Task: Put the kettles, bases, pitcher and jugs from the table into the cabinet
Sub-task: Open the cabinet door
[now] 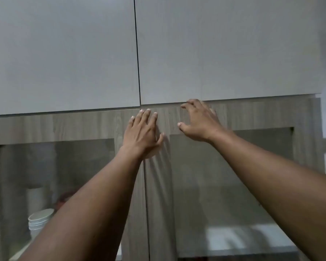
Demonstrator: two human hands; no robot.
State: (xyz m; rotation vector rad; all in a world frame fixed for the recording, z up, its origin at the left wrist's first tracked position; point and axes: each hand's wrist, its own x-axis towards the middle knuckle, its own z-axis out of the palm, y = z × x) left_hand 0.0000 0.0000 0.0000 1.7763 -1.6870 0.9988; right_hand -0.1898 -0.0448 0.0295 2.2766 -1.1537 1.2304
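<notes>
head view looks up at the cabinet (87, 124), close in front, its two wood-grain doors shut and meeting at a centre seam (146, 194). each door frames a glass pane. the left hand (141, 132) lies flat on the wood by the top of that seam, fingers straight and together, thumb spread toward the right door (256, 113). the right hand (199, 121) is on the upper rail of the right door, fingers bent and spread like a claw, tips at the door's top edge just below the grey upper doors (64, 53); whether they hook over that edge i cannot tell. its thumb stands apart from the fingers. both forearms are bare and reach upward. behind the left glass pane (23, 166) stands a stack of white bowls (40, 219) low on a shelf, with a taller pale shape behind it, too blurred to name.
</notes>
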